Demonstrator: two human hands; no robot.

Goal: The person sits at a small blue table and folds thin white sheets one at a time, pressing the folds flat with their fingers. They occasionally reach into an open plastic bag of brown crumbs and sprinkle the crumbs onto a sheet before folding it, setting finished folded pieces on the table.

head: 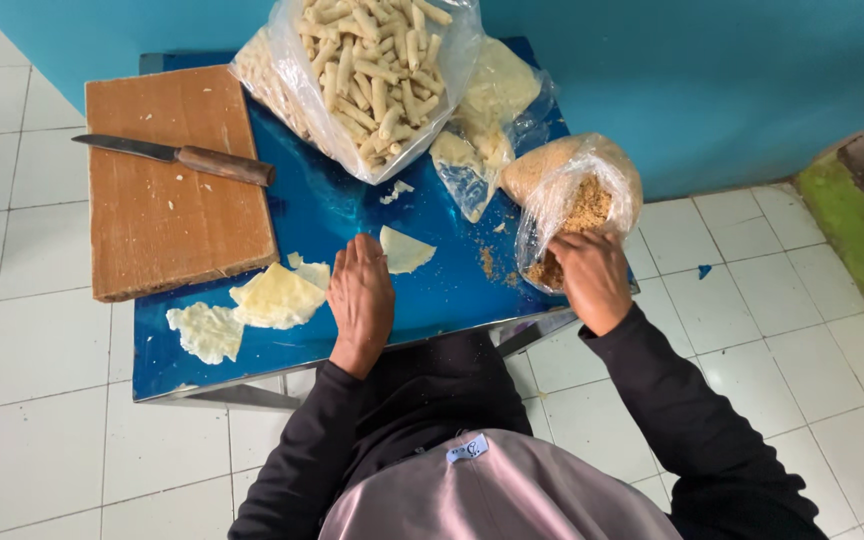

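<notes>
My left hand (360,300) lies flat, palm down and fingers together, on the blue table (452,285), its fingertips by a pale half-round dough sheet (404,249). My right hand (592,278) reaches into the mouth of a clear plastic bag of brown crumbs (572,190) at the table's right edge; its fingertips are hidden in the bag. More pale sheets (274,296) lie left of my left hand, one torn piece (206,331) near the front edge.
A wooden cutting board (167,215) with a wooden-handled knife (177,155) sits at the left. A big clear bag of breaded rolls (372,70) and a bag of pale sheets (492,110) stand at the back. White floor tiles and a teal wall surround the table.
</notes>
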